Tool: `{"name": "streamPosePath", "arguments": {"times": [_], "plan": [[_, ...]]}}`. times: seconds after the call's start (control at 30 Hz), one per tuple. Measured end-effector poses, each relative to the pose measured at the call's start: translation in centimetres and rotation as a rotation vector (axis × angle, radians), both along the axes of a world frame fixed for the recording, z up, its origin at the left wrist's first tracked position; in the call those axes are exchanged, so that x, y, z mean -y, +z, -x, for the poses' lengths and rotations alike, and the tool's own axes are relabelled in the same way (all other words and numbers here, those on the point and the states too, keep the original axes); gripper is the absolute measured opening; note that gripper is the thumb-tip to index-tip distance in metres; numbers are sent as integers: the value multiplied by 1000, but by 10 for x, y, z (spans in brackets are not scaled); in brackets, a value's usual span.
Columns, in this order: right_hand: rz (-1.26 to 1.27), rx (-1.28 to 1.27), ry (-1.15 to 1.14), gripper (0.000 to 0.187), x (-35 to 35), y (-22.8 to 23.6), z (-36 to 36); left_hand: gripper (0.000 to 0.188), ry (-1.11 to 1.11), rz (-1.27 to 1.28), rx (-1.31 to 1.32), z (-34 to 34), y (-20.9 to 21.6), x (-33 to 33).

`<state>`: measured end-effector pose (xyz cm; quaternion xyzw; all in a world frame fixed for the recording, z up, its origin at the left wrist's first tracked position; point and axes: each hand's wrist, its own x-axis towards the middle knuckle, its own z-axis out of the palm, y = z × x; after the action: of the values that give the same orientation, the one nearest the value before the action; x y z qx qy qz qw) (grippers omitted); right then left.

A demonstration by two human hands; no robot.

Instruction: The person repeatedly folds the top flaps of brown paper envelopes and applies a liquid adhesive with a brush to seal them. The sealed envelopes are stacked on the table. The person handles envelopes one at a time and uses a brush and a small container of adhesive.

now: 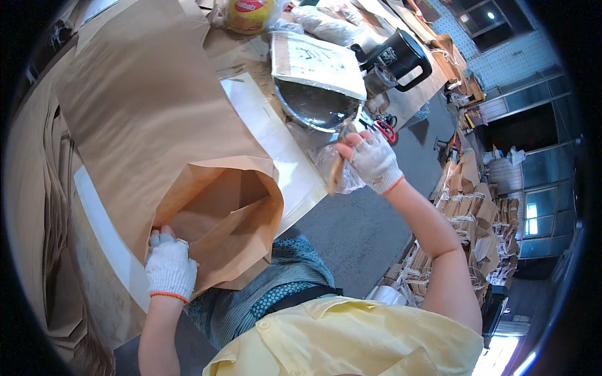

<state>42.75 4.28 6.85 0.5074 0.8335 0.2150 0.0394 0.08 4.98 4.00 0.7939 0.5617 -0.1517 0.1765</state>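
Observation:
A large brown paper bag [138, 94] lies across the table, its near end folded open into a wide mouth. My left hand [170, 266], in a white fingerless glove with an orange cuff, grips the left edge of that mouth, fingertips on the paper. My right hand [374, 161], gloved the same way, is raised to the right of the bag and closed round a flat brown wooden stick [336, 173]; the stick's working end cannot be made out. Just beyond is a shiny metal bowl [307, 116], partly covered by a white marked board [318, 62].
White sheets [276, 144] lie under the bag. Red-handled scissors [385, 130], a black kettle [401, 59] and a yellow plastic-wrapped container [251, 15] stand near the bowl. Stacked brown paper [37, 207] lines the left side; tied bundles [464, 232] are piled at right.

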Motion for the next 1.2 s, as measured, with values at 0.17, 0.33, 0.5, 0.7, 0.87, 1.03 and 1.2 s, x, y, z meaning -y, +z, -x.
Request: {"name": "streamPosePath", "arguments": {"times": [0.17,0.33,0.5,0.7,0.87,1.03,1.2], "plan": [[-74,-1049,-422,16,-51,15,-9,36,-1,-57,-11,-4,2,8],[66,-1457,-478,22,-70,-30,-34,37,52,-111,135,0,2,18],[153,-1529,-662,34,-77,-32,-22,28,5,-119,203,8,1,30],[230,-1549,-1156,36,-92,-20,-35,25,81,-181,452,11,-25,34],[280,-1653,-1117,26,-88,-17,-50,36,74,-223,324,1,-16,31],[397,-1709,-953,23,-76,28,32,50,117,-135,83,15,-15,27],[828,-1754,-459,25,-22,20,157,49,146,-158,231,22,-8,15]]}}
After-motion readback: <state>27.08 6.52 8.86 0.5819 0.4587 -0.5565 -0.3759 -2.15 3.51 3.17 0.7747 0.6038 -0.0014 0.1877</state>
